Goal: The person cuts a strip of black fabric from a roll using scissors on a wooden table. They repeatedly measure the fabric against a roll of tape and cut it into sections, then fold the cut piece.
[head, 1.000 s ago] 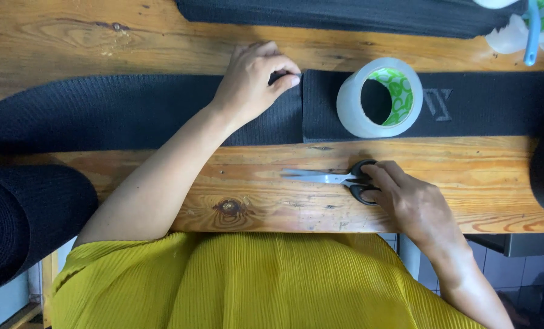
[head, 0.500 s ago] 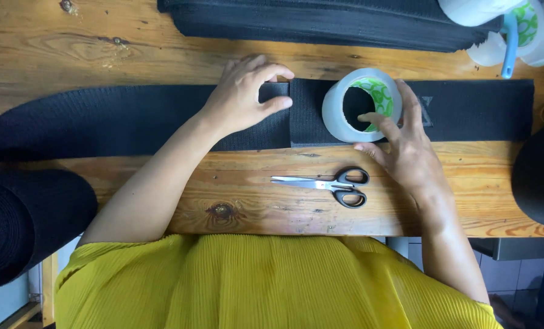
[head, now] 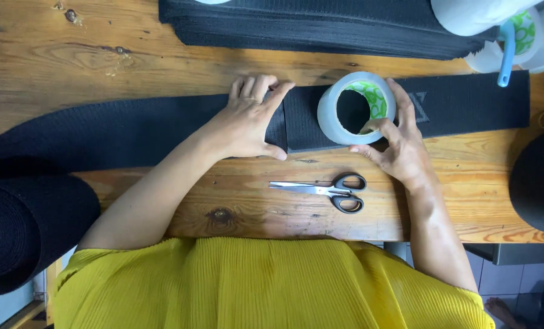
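Left hand point(head: 250, 119): lying spread and flat at centre frame, pressing down the long black strip point(head: 132, 131) at its cut end.
Right hand point(head: 396, 143): curling loosely around the clear tape roll point(head: 356, 108), fingers touching its rim.
Tape roll: sitting on the short black strip point(head: 466, 103), centre-right.
Scissors point(head: 326, 191): lying closed on the tabletop point(head: 101, 55), just below both hands.

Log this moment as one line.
left hand pressing black webbing strap | right hand gripping clear tape roll | scissors on wooden table
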